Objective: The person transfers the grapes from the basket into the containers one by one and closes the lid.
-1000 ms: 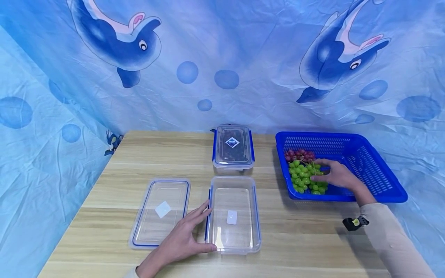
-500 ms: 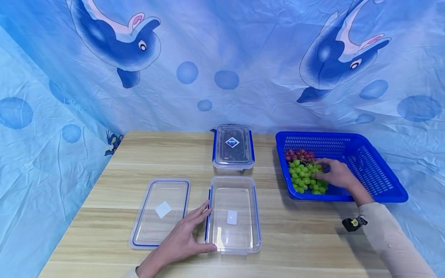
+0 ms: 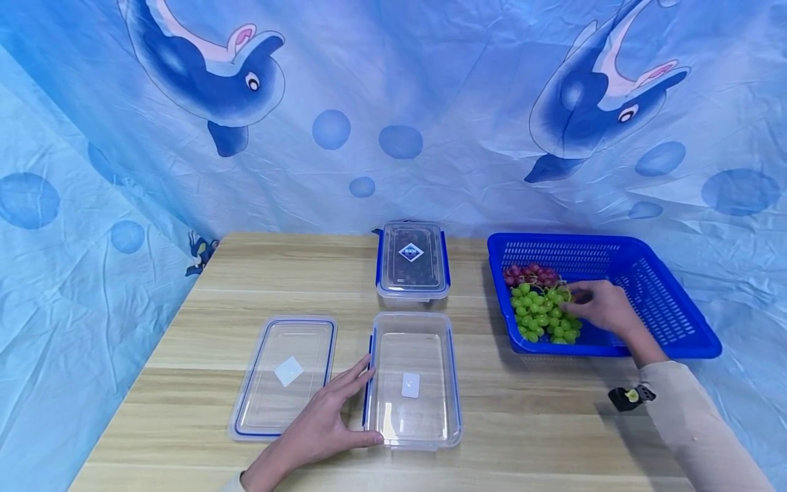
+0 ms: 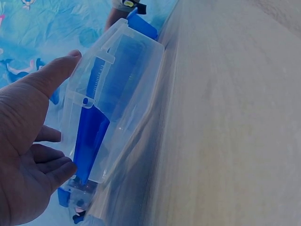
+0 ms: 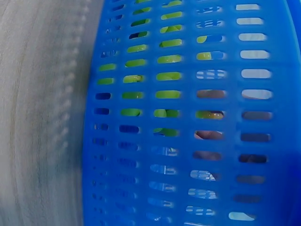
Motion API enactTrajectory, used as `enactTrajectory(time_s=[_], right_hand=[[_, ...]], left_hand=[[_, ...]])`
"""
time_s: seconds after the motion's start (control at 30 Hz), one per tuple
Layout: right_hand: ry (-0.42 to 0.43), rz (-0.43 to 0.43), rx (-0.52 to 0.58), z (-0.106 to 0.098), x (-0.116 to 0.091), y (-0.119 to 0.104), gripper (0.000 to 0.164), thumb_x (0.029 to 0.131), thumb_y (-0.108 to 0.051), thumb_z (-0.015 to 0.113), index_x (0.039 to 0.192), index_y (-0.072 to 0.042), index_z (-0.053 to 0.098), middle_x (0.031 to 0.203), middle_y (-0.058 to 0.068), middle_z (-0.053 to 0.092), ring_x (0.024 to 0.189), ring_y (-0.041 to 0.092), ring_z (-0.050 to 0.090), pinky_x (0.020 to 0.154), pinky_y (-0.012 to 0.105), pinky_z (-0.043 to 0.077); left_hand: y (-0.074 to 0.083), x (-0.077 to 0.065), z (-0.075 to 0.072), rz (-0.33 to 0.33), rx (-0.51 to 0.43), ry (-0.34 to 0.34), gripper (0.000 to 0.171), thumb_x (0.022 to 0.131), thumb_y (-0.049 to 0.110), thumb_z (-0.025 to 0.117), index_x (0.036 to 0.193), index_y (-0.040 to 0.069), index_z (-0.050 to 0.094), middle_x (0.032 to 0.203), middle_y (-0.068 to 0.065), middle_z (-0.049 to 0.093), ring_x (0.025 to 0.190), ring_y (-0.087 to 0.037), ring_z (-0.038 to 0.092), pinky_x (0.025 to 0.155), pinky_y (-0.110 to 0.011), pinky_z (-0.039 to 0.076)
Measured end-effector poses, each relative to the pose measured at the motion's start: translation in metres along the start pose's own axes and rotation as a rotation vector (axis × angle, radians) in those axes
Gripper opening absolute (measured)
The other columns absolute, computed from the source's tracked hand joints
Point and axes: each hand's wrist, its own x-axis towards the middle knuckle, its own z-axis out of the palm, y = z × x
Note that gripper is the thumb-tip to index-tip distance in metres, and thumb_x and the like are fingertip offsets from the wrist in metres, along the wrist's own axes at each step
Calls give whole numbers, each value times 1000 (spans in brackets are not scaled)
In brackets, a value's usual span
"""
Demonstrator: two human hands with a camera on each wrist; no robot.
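My left hand (image 3: 326, 420) is spread along the left side of a clear lidless food container (image 3: 412, 383) with blue clips, thumb at the near corner. In the left wrist view, the thumb and fingers (image 4: 61, 172) lie loosely against its side. My right hand (image 3: 602, 307) reaches into a blue plastic basket (image 3: 676, 287) and pinches the right edge of a bunch of green grapes (image 3: 535, 313) between thumb and fingers. Red grapes (image 3: 522, 273) lie behind that bunch. In the right wrist view, the perforated basket wall (image 5: 183, 146) mostly hides the hand and grapes (image 5: 169, 76).
A clear lid (image 3: 285, 372) with a blue seal lies flat left of the open container. Behind it stands a closed container (image 3: 412, 263) with dark contents. The wooden table (image 3: 258, 273) meets a blue dolphin-print cloth (image 3: 369, 75) at the back.
My right hand has shifted slightly to the right along the green grapes, its thumb and fingers drawing closer at the bunch's edge. The left hand and containers stay in place.
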Motion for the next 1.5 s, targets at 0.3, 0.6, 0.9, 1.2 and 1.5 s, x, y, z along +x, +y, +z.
enactTrajectory(time_s=[0.3, 0.6, 0.9, 1.2, 1.5], right_hand=[[66, 8, 23, -9, -7, -1, 49, 90, -26, 80, 122, 9, 69, 94, 22, 76, 68, 20, 71, 50, 28, 53], [141, 11, 32, -19, -13, -3, 44, 91, -27, 79, 121, 4, 72, 92, 20, 77, 67, 15, 69, 49, 28, 50], [245, 16, 38, -41, -16, -13, 45, 92, -34, 78, 121, -1, 73, 94, 22, 77, 65, -8, 61, 51, 23, 51], [321, 1, 104, -56, -19, -55, 44, 91, -37, 78, 122, -6, 74, 101, 23, 76, 70, -17, 56, 54, 18, 49], [317, -82, 161, -45, -24, -107, 40, 90, -33, 81, 121, -9, 76, 98, 18, 77, 74, -14, 59, 54, 18, 50]], left_hand=[[0, 0, 1, -19, -9, -5, 103, 71, 65, 84, 150, 8, 51, 165, -6, 34, 147, -38, 38, 114, -63, 38], [0, 1, 0, -24, -7, -21, 105, 71, 68, 82, 151, 7, 50, 166, -5, 32, 148, -39, 37, 115, -62, 37], [1, 2, 0, -43, -20, -33, 107, 70, 68, 82, 152, 8, 49, 166, -4, 32, 148, -39, 36, 116, -62, 35], [0, 1, -1, -19, -8, -20, 106, 71, 66, 83, 150, 5, 50, 165, -8, 34, 146, -41, 39, 113, -64, 37], [1, 1, -1, -33, -22, -34, 107, 70, 68, 83, 152, 7, 48, 166, -5, 32, 147, -38, 37, 116, -61, 35]])
